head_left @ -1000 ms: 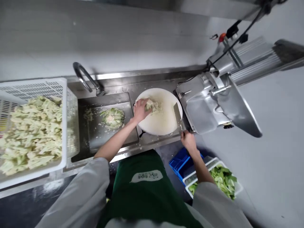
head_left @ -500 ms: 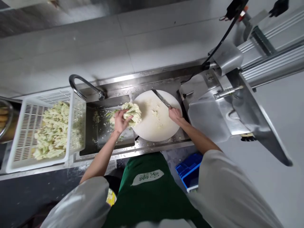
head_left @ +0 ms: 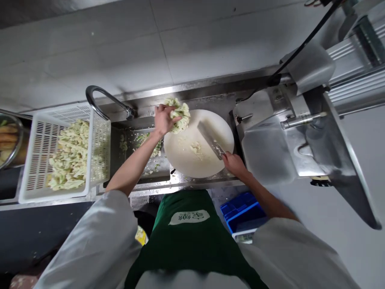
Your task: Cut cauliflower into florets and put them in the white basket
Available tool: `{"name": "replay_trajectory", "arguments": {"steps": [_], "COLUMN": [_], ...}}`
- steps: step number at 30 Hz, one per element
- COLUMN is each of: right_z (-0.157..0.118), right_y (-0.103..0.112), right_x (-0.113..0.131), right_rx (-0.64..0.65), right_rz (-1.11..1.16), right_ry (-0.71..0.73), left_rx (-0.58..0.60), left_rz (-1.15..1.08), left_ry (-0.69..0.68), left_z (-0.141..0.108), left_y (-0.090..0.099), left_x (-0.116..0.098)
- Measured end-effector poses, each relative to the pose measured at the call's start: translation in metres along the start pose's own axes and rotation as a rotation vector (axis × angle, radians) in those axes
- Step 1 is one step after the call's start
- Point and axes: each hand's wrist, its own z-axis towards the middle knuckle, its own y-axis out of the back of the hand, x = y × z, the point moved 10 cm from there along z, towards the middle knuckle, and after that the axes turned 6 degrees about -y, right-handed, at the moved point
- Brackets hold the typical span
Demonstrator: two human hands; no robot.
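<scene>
Cauliflower is sitting higher than before, above frame centre. I'm seeing fingers of the left hand gripping it, the right hand's gripping a knife.

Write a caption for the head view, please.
Left hand holds cauliflower at the edge of a white cutting board; right hand grips a cleaver.

Pale, bumpy cauliflower, left of slanted, broad-bladed cleaver
</scene>
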Motion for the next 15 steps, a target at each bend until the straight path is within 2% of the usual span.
{"name": "replay_trajectory", "arguments": {"steps": [3,5,6,8,10,12,13,15], "right_z": [-0.028,-0.051,-0.061,-0.077,-0.085,-0.085,-0.083,-0.074], "right_y": [-0.014,-0.036,-0.047,-0.068,-0.087,-0.102,-0.107,-0.114], "right_x": [-0.067,-0.1,-0.112,-0.126,-0.13,-0.125,-0.121,-0.108], "right_rx": [0.01,0.026,0.017,-0.009,-0.019,-0.006,0.004,0.027], "right_rz": [0.431,0.67,0.766,0.907,1.0,1.043,1.045,1.024], "right_ry": [-0.253,-0.379,-0.418,-0.464,-0.488,-0.492,-0.485,-0.455], "left_rx": [0.185,0.261,0.272,0.22,0.09,-0.015,-0.024,0.023], "left_rz": [-0.045,-0.034,-0.028,-0.04,-0.068,-0.084,-0.093,-0.135], "left_ry": [-0.054,-0.061,-0.066,-0.064,0.017,0.192,0.279,0.339], "left_z": [0.031,0.041,0.043,0.037,0.014,-0.026,-0.05,-0.091], "left_y": [-0.074,-0.108,-0.117,-0.118,-0.102,-0.089,-0.09,-0.107], "left_x": [-0.021,-0.03,-0.032,-0.026,-0.002,0.034,0.05,0.061]}}
